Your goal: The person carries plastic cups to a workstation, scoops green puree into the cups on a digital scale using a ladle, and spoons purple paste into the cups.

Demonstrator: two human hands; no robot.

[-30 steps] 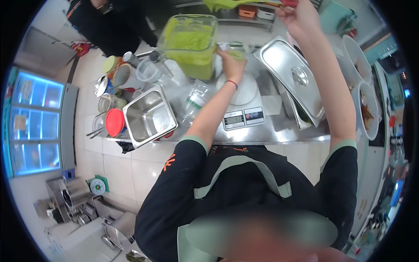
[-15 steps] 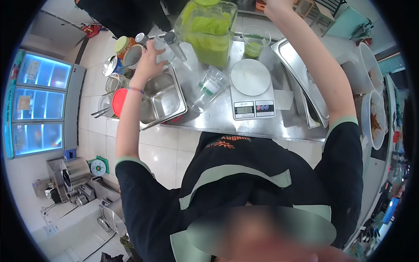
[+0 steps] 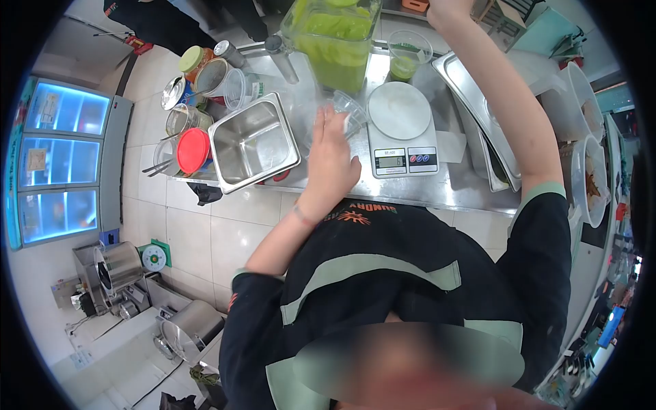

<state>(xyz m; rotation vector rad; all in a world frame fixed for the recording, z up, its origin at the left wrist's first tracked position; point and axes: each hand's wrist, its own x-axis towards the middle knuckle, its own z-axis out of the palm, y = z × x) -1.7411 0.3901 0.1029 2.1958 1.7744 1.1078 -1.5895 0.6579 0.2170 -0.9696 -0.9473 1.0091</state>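
My left hand (image 3: 333, 154) reaches over the near part of a clear plastic cup (image 3: 352, 113) lying on the steel table, its fingers stretched out and its thumb apart. My right hand (image 3: 449, 9) is cut off by the top edge, with its fingers out of sight. A white digital scale (image 3: 399, 113) has a bare round plate. Behind it stands a clear cup (image 3: 404, 60) with green contents at its bottom. The large clear container (image 3: 336, 51) of green mixture stands at the back of the table. An empty steel pan (image 3: 253, 140) is left of my left hand.
Jars (image 3: 195, 61), clear tubs (image 3: 238, 89) and a red lid (image 3: 193, 150) crowd the table's left end. Steel pans with a lid (image 3: 471, 102) lie at the right, beside white bins (image 3: 586, 171). Another person in dark clothes (image 3: 160, 24) is at the upper left.
My left hand has gone from the large container to the tubs at the left, then back to the lying cup. My right hand remains near the top edge. The view has shifted.
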